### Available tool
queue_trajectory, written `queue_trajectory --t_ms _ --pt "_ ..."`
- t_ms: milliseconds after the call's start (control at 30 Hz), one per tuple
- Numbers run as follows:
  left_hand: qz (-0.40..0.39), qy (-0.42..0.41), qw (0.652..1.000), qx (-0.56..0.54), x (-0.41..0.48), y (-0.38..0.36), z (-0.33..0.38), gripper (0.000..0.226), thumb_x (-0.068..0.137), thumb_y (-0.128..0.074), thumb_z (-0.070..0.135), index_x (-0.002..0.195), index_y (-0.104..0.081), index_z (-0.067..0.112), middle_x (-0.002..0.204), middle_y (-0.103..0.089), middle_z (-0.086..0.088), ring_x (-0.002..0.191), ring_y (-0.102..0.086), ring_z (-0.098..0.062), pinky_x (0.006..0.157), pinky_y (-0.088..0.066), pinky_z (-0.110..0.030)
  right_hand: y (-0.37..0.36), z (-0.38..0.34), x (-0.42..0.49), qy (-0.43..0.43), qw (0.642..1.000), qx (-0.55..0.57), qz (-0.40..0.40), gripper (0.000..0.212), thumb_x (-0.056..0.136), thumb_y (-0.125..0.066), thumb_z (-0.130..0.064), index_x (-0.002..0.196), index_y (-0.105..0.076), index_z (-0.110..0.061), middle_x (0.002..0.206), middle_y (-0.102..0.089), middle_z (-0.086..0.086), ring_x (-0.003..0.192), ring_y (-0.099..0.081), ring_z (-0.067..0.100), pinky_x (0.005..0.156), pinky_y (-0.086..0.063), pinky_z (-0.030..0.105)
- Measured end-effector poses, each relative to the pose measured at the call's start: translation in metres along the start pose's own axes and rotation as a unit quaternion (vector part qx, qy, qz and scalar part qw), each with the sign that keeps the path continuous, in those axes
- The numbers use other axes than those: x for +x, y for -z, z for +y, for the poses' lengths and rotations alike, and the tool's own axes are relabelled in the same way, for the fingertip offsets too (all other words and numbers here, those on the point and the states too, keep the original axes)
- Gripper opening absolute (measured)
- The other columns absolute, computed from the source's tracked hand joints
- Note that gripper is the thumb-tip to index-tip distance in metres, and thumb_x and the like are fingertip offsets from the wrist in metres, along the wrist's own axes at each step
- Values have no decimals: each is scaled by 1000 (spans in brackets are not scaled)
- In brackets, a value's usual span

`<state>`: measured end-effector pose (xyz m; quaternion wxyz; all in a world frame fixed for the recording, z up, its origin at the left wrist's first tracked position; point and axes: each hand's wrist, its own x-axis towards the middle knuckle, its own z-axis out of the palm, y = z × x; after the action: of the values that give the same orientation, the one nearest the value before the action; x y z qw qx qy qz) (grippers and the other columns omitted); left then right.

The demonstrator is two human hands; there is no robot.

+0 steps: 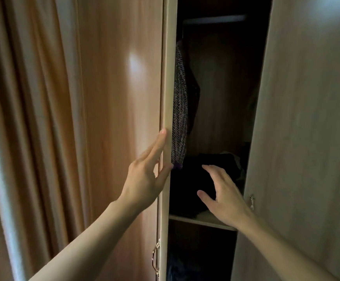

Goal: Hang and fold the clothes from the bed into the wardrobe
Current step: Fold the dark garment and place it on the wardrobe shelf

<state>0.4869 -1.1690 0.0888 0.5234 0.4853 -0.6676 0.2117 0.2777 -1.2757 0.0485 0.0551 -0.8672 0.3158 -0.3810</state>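
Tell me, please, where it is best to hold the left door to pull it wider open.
Grip the left door by its free edge, at about where the left hand rests with straight fingers. Come from the gap side, curling fingers round the edge: it is swung out, upright and exposed. The handle sits much lower, so it is likely less handy.

glossy wood-look wardrobe door, knitted garment

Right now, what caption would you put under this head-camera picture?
The left hand touches the wardrobe door while the right hand reaches toward dark clothes on the shelf.
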Motion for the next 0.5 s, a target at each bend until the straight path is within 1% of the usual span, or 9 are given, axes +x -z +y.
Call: queue_trajectory --t_ms 133,200,267,300,333,400,500 --pt "-23 -1 1000 -2 9 -31 16 81 97 -64 23 158 -12 36 163 -25 13 146 -36 -14 107 -48 -48 7 25 -7 -27 1000 6 10 68 94 -59 -46 151 -25 -33 154 -29 -13 141 -33 7 111 -37 26" --pt "-33 -10 999 11 14 -45 23 80 97 -61 30 158 -10 38 165 -20 13 150 -27 -11 113 -42 -48 11 38 -9 -44 999 14 10 67 94 -57 -49 151 -25 -34 154 -29 -13 140 -34 8 110 -41 30" --pt "-40 -14 998 42 21 -61 31 79 96 -55 39 157 -5 40 166 -15 14 151 -18 -8 120 -26 -39 16 49 -9 -63 998 27 9 66 94 -53 -52 151 -25 -34 155 -28 -12 139 -37 10 106 -48 36" --pt "-42 -12 998 55 24 -70 35 78 95 -52 42 157 -4 40 166 -12 14 152 -15 -7 120 -20 -34 18 53 -9 -75 997 30 8 65 94 -50 -56 151 -25 -35 156 -27 -12 139 -37 10 106 -48 37" --pt "-44 -10 997 63 27 -79 38 77 95 -51 43 157 -5 38 166 -10 13 152 -13 -8 119 -17 -32 21 59 -9 -86 996 30 8 66 93 -45 -60 151 -25 -36 157 -26 -12 140 -36 11 108 -47 37" --pt "-42 -10 997 71 32 -99 43 77 97 -54 41 159 -9 32 167 -10 11 153 -12 -10 119 -19 -34 27 69 -8 -101 995 22 9 70 89 -38 -67 151 -23 -39 158 -25 -14 142 -33 11 112 -42 37" --pt "-32 -6 995 90 40 -125 50 80 96 -61 37 159 -14 28 167 -12 6 153 -14 -15 117 -18 -33 35 82 -6 -106 994 23 2 74 86 -32 -73 152 -20 -41 160 -21 -14 145 -28 10 116 -35 38"
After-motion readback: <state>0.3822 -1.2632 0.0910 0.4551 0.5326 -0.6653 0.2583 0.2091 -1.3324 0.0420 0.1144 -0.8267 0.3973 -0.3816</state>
